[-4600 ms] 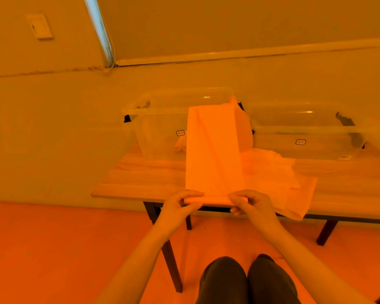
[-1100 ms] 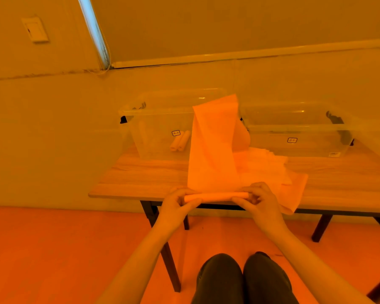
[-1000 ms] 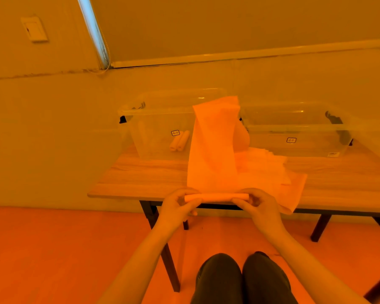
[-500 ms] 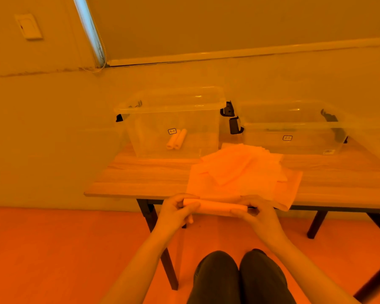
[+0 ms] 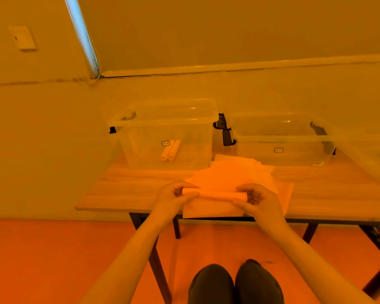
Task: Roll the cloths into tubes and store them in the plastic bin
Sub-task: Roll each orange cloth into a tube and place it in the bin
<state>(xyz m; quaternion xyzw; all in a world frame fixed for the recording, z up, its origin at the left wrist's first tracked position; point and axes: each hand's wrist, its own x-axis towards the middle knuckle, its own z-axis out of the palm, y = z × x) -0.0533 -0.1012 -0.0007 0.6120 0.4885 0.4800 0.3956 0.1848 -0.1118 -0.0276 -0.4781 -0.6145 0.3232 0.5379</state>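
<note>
Head view: a person sits at the table (image 5: 127, 194).
Left hand (image 5: 173, 199): fingers curled round the left end of the cloth roll (image 5: 215, 194).
Right hand (image 5: 258, 200): fingers pinch the right end.
Cloth roll: at the table's near edge, its loose flap (image 5: 211, 209) toward the person.
Cloth pile (image 5: 233, 174): just behind the roll.
Left bin (image 5: 140, 150): at the table's back, two rolled cloths (image 5: 170, 150) inside.

One view only here, the head camera, worn up high and tipped forward and down. It looks over the person's own knees (image 5: 233, 284) at the frame's bottom edge, along both forearms to the near edge of the wooden table (image 5: 123, 194), close in at mid-frame. Beyond that it faces the wall, square on, with two clear bins (image 5: 162, 119) at the table's back. The wide lens bows straight lines near the borders. No second view shares this scene.
</note>
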